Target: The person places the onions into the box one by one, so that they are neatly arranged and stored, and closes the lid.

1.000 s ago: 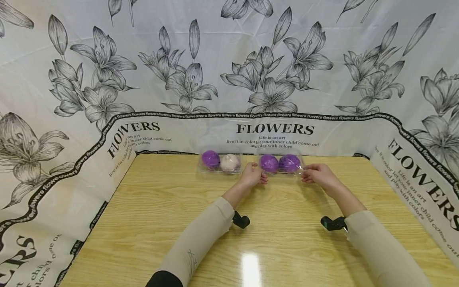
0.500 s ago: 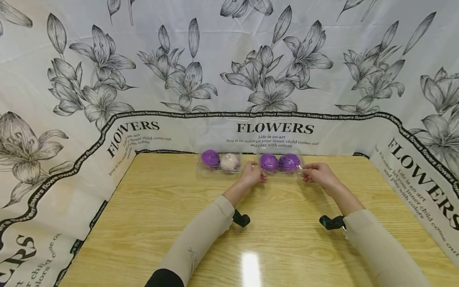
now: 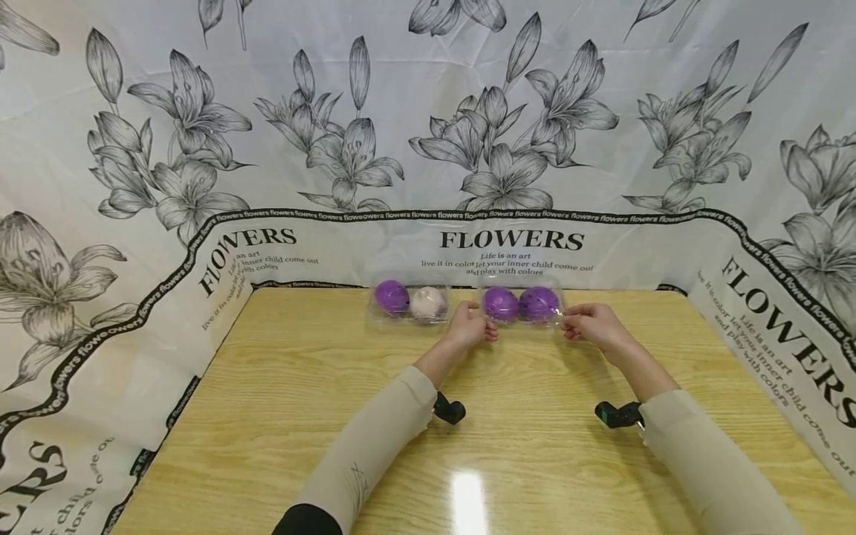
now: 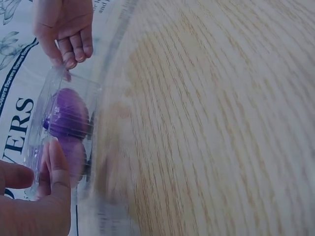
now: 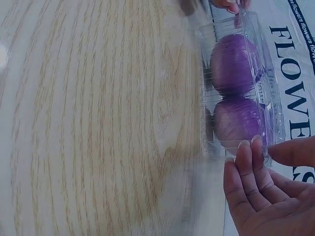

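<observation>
At the back of the table, a clear plastic clamshell box (image 3: 520, 322) holds two purple round pieces (image 3: 501, 305) with dark specks. My left hand (image 3: 470, 327) pinches the box's left end between thumb and fingers. At the opposite end, my right hand (image 3: 592, 325) grips the corner the same way, thumb on the wall side and fingers on the near side in the right wrist view. Ribbed plastic (image 5: 231, 59) covers the purple pieces there. The left wrist view has both hands around the box, the left thumb and fingers (image 4: 59, 169) overlapping its near end.
Just left of the held box stands a second clear box (image 3: 438, 320) with a purple piece (image 3: 391, 297) and a cream-coloured one (image 3: 427, 302). A flower-printed cloth (image 3: 374, 253) rises behind the wooden table (image 3: 521, 461). Black camera mounts (image 3: 449, 409) sit at both wrists.
</observation>
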{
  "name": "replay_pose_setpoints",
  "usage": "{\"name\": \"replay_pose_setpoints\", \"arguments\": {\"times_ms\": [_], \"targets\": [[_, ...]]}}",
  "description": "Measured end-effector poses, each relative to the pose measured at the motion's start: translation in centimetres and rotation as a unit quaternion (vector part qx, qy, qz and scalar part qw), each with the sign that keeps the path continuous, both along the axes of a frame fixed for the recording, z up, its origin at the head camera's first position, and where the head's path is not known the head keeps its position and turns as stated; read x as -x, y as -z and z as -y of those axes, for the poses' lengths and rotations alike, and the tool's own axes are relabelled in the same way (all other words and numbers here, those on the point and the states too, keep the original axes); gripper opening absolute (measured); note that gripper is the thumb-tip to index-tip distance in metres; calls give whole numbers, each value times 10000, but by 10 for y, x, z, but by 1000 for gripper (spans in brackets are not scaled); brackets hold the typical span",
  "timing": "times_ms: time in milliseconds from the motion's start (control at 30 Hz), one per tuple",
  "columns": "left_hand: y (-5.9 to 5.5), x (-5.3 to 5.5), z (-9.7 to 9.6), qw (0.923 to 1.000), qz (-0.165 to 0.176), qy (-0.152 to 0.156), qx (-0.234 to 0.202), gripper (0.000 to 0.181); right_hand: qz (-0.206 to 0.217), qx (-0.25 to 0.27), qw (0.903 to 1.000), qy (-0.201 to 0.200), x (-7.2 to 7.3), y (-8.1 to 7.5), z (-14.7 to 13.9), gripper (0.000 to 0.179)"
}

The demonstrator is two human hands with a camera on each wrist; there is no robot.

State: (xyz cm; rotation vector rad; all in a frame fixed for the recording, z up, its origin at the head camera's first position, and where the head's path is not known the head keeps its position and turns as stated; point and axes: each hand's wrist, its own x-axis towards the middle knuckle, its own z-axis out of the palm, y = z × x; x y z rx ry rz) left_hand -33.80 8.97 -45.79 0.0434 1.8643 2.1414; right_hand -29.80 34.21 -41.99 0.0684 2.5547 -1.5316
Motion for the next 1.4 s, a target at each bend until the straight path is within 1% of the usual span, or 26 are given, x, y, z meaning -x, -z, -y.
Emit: {"name": "replay_pose_setpoints", "arguments": {"times_ms": [133,233,400,500,567,633,700,800,833,900,933,967,1033,1067,1100,1167,1267,1300,1333,1367,1400], "targets": [[0,-1,0,10000,25,49,20,52,57,12,10000,-14,0,0,-1,48],[0,-2,0,9998,1,94,158,47,89,-69,9999,-9,0,-1,-3,49],[2,-5,2,9984,-196,81,523,45,106,-390,9992,1,-5,-3,-8,54],[0,-7,7,9953,-375,120,883,48,22,-627,9980,-50,-8,-4,-12,56],[-4,-10,14,9907,-511,259,1237,51,-28,-779,9969,-97,-10,-5,-14,57],[-9,-12,21,9846,-640,482,1552,52,-93,-938,9955,-129,-13,-6,-16,58],[-14,-14,27,9783,-741,717,1798,51,-182,-1193,9926,-161,-16,-8,-18,58],[-22,-18,36,9691,-891,1058,2040,46,-380,-1627,9857,-234,-20,-11,-21,56],[-25,-19,38,9647,-974,1140,2165,44,-438,-1779,9827,-252,-21,-12,-23,56],[-31,-22,42,9527,-1223,1297,2461,39,-538,-2056,9767,-296,-23,-13,-27,56],[-33,-23,44,9451,-1385,1377,2620,37,-597,-2178,9736,-320,-24,-14,-30,56],[-36,-23,46,9337,-1642,1438,2837,35,-654,-2300,9703,-358,-25,-14,-32,55],[-39,-24,51,9055,-2206,1533,3286,31,-792,-2519,9636,-422,-28,-15,-36,54],[-40,-24,54,8880,-2547,1570,3493,30,-873,-2613,9602,-465,-29,-16,-37,53],[-41,-25,57,8674,-2903,1593,3714,28,-956,-2694,9569,-511,-30,-16,-39,52],[-43,-26,64,8190,-3617,1561,4173,26,-1119,-2809,9513,-606,-31,-18,-41,51],[-45,-29,79,7515,-4396,1431,4707,25,-1397,-2909,9435,-757,-32,-19,-43,50],[-46,-30,84,7332,-4579,1378,4836,25,-1495,-2937,9406,-816,-31,-19,-44,49],[-47,-32,90,7170,-4718,1315,4959,25,-1584,-2978,9374,-870,-32,-18,-45,49],[-47,-33,95,7031,-4844,1266,5049,25,-1660,-3029,9339,-923,-31,-17,-46,48],[-47,-34,101,6909,-4963,1210,5115,26,-1718,-3081,9306,-972,-31,-17,-47,48]]}}
